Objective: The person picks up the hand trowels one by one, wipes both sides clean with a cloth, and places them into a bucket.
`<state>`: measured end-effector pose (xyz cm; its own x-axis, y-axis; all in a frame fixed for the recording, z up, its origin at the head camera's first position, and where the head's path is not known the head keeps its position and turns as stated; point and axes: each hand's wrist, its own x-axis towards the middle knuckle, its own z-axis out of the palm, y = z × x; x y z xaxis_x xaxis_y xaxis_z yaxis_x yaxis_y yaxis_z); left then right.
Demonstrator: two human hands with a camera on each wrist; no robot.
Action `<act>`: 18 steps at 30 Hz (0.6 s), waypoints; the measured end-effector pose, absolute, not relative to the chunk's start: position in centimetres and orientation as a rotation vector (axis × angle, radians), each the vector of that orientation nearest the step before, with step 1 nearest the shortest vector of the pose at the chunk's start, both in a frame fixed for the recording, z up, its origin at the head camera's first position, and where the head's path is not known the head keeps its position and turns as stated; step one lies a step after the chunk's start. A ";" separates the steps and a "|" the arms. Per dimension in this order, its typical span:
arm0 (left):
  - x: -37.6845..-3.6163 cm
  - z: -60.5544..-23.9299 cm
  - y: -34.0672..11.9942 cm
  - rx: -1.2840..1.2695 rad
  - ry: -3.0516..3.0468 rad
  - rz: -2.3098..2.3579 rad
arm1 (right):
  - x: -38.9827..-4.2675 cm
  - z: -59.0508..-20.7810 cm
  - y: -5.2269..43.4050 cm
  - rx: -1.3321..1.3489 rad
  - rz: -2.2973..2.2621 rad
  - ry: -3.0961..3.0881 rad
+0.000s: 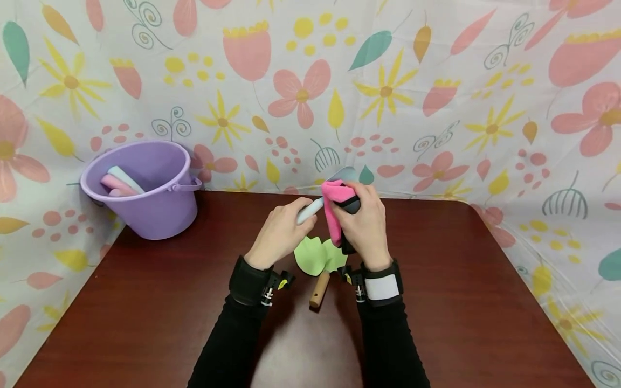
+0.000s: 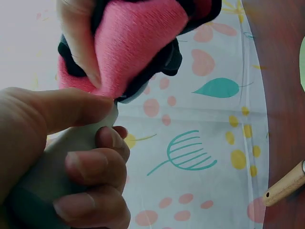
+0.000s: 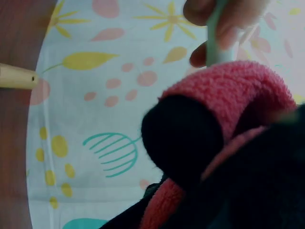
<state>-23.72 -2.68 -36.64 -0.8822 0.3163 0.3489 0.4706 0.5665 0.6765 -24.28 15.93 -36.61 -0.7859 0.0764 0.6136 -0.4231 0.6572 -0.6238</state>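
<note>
left grip point(image 1: 280, 231) clasps the pale-handled tool point(image 1: 309, 211), right grip point(image 1: 367, 226) holds pink cloth point(image 1: 332, 211) against it! purple bucket point(image 1: 167, 216) sits far left.

I see the left hand point(image 1: 283, 230) gripping a slim pale-blue-handled tool point(image 1: 309, 210). The right hand point(image 1: 367, 225) holds pink-and-black cloth point(image 1: 332, 215) against it.

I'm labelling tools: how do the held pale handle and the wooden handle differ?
The pale handle is gripped by the left hand; the wooden handle lies on the table. The pale handle is whitish; the wooden handle is tan, with a dark hole near one end. The pale handle reaches the pink cloth; the wooden handle meets the green piece. Both are slim.
</note>
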 end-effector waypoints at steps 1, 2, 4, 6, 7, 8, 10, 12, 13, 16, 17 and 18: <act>-23.7 -36.6 -2.7 -0.665 -2.602 -1.202 | -24.2 -36.5 15.9 0.271 1.062 -2.255; -23.7 -36.5 -2.7 -0.670 -2.594 -1.189 | -24.1 -36.5 15.8 0.270 1.064 -2.255; -23.7 -36.5 -2.6 -0.678 -2.592 -1.159 | -24.0 -36.3 15.8 0.256 1.063 -2.261; -23.7 -36.5 -2.5 -0.688 -2.597 -1.131 | -23.9 -36.3 15.9 0.237 1.065 -2.270; -23.6 -36.5 -2.5 -0.694 -2.596 -1.123 | -23.9 -36.3 16.0 0.230 1.068 -2.268; -23.6 -36.4 -2.5 -0.699 -2.595 -1.108 | -23.9 -36.3 16.0 0.220 1.069 -2.266; -23.5 -36.4 -2.5 -0.713 -2.589 -1.085 | -23.9 -36.3 16.1 0.200 1.067 -2.252; -23.4 -36.4 -2.6 -0.733 -2.585 -1.075 | -24.0 -36.4 16.3 0.176 1.068 -2.235; -23.4 -36.3 -2.7 -0.743 -2.583 -1.075 | -24.0 -36.4 16.4 0.162 1.068 -2.227; -23.3 -36.3 -2.9 -0.774 -2.586 -1.088 | -24.1 -36.5 16.7 0.119 1.076 -2.208; -23.3 -36.3 -3.0 -0.785 -2.589 -1.101 | -24.1 -36.5 16.8 0.105 1.081 -2.203; -23.3 -36.3 -3.0 -0.793 -2.592 -1.111 | -24.1 -36.6 16.9 0.093 1.085 -2.199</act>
<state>-23.27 -3.01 -36.28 -0.8326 0.3936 0.3897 0.5536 0.5708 0.6063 -24.12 16.87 -36.55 -0.7700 0.2207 0.5986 -0.3408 0.6509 -0.6784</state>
